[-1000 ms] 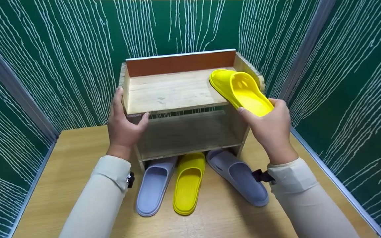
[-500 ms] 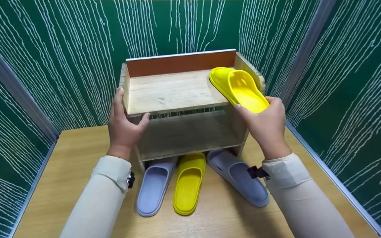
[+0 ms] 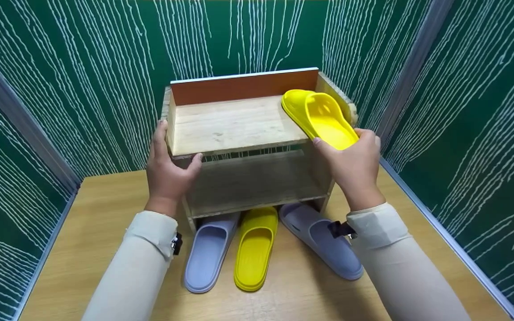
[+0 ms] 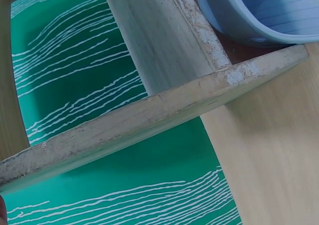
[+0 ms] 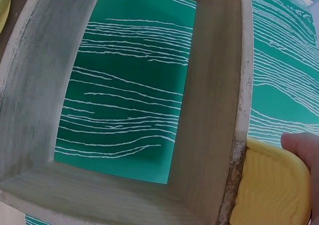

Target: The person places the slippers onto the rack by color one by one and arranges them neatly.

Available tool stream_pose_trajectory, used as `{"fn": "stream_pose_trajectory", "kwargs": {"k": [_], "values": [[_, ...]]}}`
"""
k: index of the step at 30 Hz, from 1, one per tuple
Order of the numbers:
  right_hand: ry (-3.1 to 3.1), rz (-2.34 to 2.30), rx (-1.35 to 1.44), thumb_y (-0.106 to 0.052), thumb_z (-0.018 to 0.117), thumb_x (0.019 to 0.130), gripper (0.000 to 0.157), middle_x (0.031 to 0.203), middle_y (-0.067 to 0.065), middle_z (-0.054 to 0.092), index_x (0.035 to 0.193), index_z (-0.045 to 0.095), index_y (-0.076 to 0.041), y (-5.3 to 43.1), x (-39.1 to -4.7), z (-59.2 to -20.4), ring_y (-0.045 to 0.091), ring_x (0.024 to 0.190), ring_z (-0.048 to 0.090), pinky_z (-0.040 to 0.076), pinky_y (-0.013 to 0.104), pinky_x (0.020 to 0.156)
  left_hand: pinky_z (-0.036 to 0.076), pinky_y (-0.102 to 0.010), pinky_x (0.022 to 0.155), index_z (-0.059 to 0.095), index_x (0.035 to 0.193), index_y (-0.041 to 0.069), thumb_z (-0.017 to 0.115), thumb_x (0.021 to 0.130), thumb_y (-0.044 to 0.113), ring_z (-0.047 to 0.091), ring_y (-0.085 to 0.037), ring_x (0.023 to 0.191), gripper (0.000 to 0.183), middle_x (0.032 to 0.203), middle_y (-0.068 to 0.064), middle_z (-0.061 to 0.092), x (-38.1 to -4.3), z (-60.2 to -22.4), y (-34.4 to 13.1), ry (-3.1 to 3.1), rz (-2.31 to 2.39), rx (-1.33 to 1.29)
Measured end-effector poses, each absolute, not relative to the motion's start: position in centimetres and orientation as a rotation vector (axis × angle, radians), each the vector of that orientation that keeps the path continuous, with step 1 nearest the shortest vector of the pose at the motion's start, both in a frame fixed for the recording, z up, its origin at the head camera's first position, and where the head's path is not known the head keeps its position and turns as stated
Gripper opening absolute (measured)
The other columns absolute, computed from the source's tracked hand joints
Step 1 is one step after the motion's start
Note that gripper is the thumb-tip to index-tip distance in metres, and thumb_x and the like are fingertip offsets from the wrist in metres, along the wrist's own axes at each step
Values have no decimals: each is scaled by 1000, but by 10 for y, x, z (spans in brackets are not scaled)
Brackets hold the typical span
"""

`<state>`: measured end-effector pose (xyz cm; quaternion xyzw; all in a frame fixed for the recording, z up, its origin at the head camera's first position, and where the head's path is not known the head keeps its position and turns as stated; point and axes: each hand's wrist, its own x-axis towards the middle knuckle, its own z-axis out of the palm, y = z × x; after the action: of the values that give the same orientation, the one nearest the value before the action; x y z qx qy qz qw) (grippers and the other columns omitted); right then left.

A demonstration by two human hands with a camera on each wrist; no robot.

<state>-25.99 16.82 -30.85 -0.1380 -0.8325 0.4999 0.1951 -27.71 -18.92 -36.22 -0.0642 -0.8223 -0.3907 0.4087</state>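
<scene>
Right hand (image 3: 356, 167) has moved leftward, pinching a yellow slipper (image 3: 321, 120); left hand (image 3: 169, 176) grips rack (image 3: 234, 127).

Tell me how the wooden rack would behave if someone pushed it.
The wooden rack will probably stay stiff, given its flat-board build. Its open, hollow form suggests it's light for its size, so it may slide or tip if shoved. Pushed sideways, it could catch the slippers tucked partly beneath it.

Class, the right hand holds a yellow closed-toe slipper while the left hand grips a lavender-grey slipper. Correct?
Wrong about the left hand: the head view shows it gripping the pale wooden shelf rack; the right hand does hold the yellow slipper.
</scene>
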Motion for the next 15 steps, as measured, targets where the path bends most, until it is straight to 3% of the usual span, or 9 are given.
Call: {"fn": "stream_pose_trajectory", "kwargs": {"k": [15], "values": [[-2342, 1401, -419, -52, 90, 79, 101, 151, 10, 44, 155, 36, -13, 165, -268, -307, 24, 130, 51, 53, 35, 108, 38, -40, 123, 34, 161, 14, 83, 84, 36, 43, -23, 152, 94, 168, -5, 40, -278, -363, -190, -2066, -993, -168]]}}
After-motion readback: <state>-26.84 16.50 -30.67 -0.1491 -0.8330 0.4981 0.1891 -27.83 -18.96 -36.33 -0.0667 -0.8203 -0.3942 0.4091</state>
